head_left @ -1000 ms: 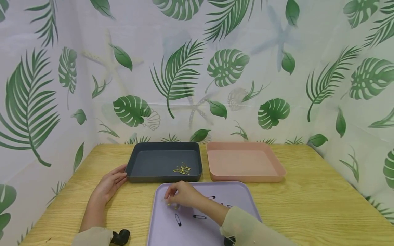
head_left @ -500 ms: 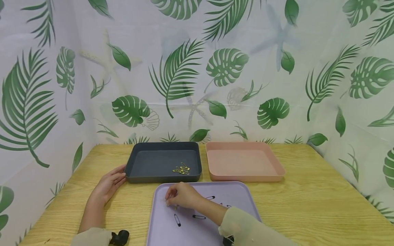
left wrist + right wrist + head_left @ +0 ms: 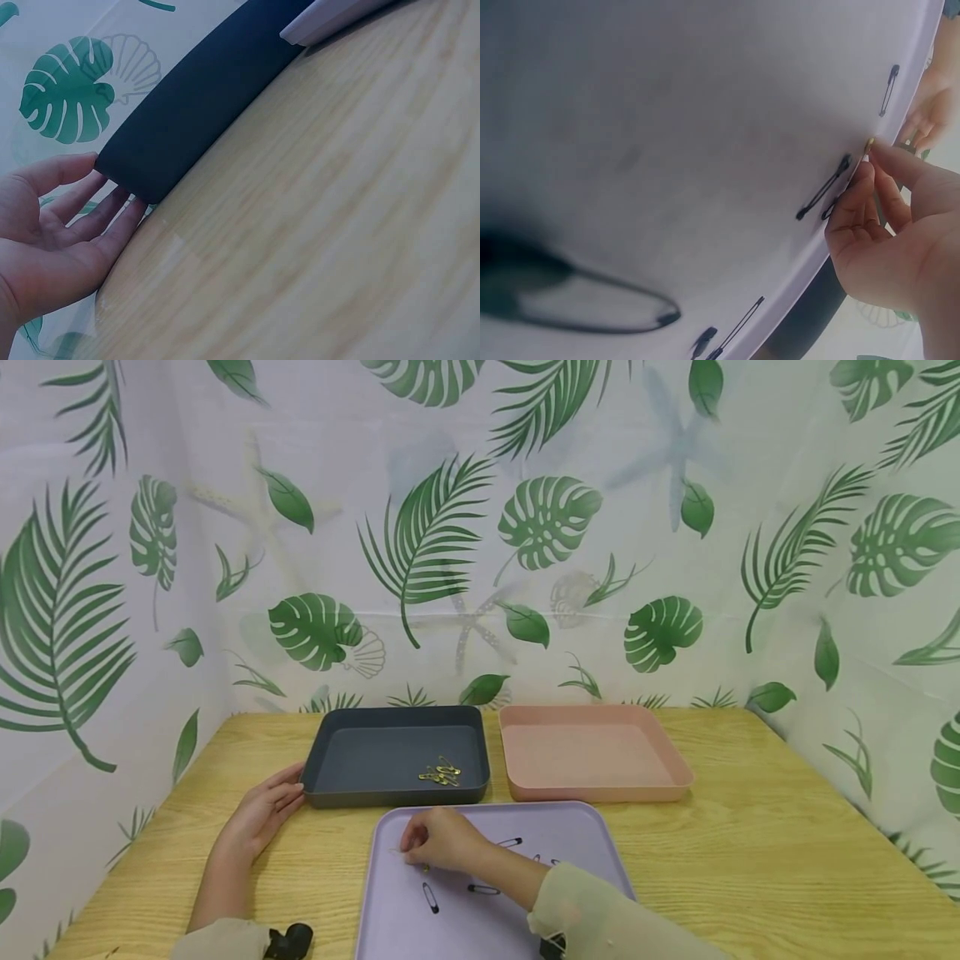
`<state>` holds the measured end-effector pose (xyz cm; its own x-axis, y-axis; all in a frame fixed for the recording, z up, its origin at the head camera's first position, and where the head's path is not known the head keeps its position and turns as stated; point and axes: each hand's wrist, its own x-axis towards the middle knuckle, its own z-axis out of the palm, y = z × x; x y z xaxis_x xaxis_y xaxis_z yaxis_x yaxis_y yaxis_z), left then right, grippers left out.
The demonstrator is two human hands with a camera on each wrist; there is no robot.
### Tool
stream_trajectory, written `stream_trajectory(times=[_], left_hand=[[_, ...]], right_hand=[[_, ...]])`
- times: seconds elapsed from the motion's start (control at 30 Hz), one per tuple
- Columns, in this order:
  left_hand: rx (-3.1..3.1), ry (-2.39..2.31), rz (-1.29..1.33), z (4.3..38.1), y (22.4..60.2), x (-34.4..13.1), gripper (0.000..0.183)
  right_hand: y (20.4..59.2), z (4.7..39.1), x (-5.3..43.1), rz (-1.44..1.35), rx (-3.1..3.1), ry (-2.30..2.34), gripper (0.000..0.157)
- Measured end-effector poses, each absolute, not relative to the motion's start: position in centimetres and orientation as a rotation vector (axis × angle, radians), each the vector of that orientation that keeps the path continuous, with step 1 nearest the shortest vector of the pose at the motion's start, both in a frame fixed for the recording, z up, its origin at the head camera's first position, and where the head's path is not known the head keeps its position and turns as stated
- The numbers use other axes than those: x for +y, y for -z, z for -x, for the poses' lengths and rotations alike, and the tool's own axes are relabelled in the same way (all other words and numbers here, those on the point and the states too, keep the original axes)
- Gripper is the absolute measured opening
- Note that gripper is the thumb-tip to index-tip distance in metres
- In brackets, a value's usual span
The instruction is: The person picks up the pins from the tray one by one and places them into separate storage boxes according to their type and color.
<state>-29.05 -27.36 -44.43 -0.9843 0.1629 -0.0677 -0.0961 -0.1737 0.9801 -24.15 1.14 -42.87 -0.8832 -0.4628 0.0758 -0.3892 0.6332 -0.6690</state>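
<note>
Purple tray (image 3: 465, 935), near: black pins (image 3: 430, 898). Right hand (image 3: 444, 841) over it: narrow grip pinching a gold pin (image 3: 868, 146); fingertips now hide a gold end seen a second ago, pick-up likely secured. Beyond: left hand (image 3: 258, 817), fingers extended, touching dark tray (image 3: 375, 756) bearing other gold pins (image 3: 442, 771).

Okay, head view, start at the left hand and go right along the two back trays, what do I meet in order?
Left hand, dark tray, gold safety pins inside its right part, pink tray.

Right fingers (image 3: 412, 829) over lilac tray (image 3: 465, 935), black pins (image 3: 431, 898)
</note>
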Motion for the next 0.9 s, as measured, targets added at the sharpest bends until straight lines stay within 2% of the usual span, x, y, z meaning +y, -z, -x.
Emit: stream_trajectory(times=[0.2,0.9], left_hand=[[1.912,-2.275,-0.079,29.06,44.44,-27.34,0.056],[1.911,-2.269,-0.087,28.88,44.31,-27.32,0.057]], right_hand=[[42.79,24.19,1.26,0.649,2.742,1.078,0.016],[42.85,24.22,1.44,0.727,2.727,1.102,0.017]])
